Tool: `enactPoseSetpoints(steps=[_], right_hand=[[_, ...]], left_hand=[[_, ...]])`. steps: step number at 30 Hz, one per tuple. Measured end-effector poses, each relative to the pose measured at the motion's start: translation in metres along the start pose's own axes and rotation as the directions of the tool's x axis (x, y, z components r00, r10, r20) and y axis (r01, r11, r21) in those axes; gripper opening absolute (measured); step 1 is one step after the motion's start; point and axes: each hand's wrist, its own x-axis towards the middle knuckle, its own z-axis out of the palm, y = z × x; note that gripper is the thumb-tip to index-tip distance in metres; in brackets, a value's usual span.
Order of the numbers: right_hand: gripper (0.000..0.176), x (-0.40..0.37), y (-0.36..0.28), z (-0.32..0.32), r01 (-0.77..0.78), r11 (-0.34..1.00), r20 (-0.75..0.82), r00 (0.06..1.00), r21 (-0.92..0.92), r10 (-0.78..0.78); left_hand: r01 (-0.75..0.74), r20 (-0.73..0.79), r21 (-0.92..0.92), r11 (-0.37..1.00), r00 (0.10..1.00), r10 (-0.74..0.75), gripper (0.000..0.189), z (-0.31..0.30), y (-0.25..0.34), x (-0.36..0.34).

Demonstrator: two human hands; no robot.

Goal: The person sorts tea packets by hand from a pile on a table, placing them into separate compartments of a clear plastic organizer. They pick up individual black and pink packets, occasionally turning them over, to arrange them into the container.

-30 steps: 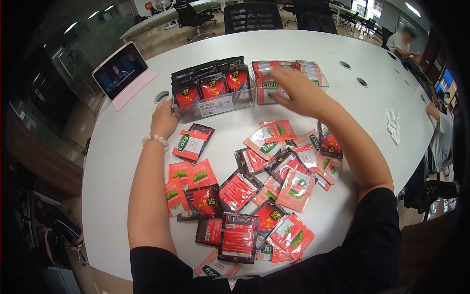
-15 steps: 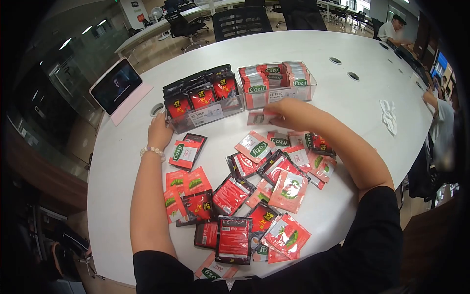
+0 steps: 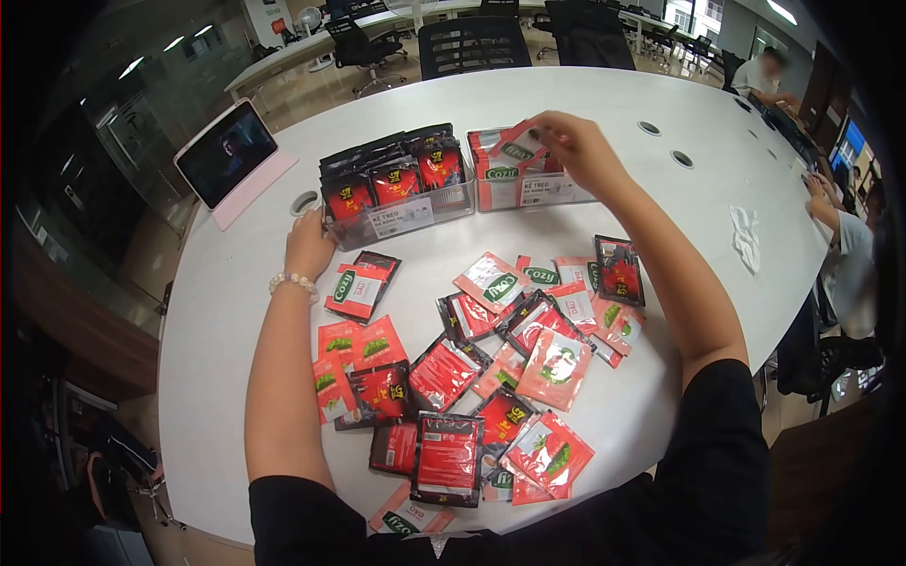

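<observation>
My right hand (image 3: pixel 578 149) holds a red Cozy sachet (image 3: pixel 512 143) over the right clear bin (image 3: pixel 543 191), which is packed with upright red Cozy sachets. My left hand (image 3: pixel 308 245) rests on the table against the front left corner of the left clear bin (image 3: pixel 406 215), which holds black and red sachets. It grips nothing that I can see. Several loose red and black sachets (image 3: pixel 491 349) lie scattered on the white table (image 3: pixel 226 311) in front of me. A small stack of Cozy sachets (image 3: pixel 361 283) lies just right of my left wrist.
A tablet in a pink case (image 3: pixel 229 151) stands at the far left. A crumpled tissue (image 3: pixel 746 231) lies at the right. Round cable holes (image 3: pixel 681 158) dot the far side. Another person (image 3: pixel 845 241) sits at the right edge; office chairs (image 3: pixel 472 38) stand behind the table.
My right hand picked a Cozy sachet up from the table just in front of the bins and has lifted it up over the right bin. My left hand has stayed put.
</observation>
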Motion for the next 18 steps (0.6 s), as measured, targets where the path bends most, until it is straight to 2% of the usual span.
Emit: enactPoseSetpoints(steps=[2,5,6,10,13,16,18], right_hand=[[0.020,0.001,-0.002,0.009,0.115,0.983,0.051,0.993,-0.143,-0.109],[0.022,0.008,0.011,0.028,0.086,0.977,0.201,0.978,-0.197,-0.046],[0.024,0.006,0.015,0.032,0.219,0.923,0.247,0.958,-0.317,-0.143],[0.027,0.004,0.013,0.049,0.160,0.953,0.330,0.941,-0.257,-0.069],[0.027,0.004,-0.004,0.044,0.005,0.982,0.384,0.921,-0.188,0.069],[0.027,0.004,0.003,0.041,0.006,0.985,0.345,0.937,-0.175,0.056],[0.028,0.004,0.009,0.034,0.085,0.979,0.323,0.946,-0.186,-0.021]], left_hand=[[0.008,0.005,0.010,1.000,1.000,-0.008,0.029,-0.002,0.004,-0.002],[-0.017,0.000,0.021,1.000,1.000,0.017,0.028,0.002,-0.003,0.002],[-0.029,-0.002,0.023,0.999,1.000,0.029,0.028,0.005,-0.007,0.003],[-0.033,-0.005,-0.003,0.999,0.999,0.033,0.026,0.002,-0.002,0.000],[-0.023,0.007,0.019,1.000,1.000,0.023,0.025,0.004,-0.005,0.002],[-0.018,0.014,0.044,0.999,1.000,0.018,0.024,0.004,-0.007,0.002],[-0.024,0.005,0.036,0.999,1.000,0.023,0.024,0.005,-0.006,0.001]])
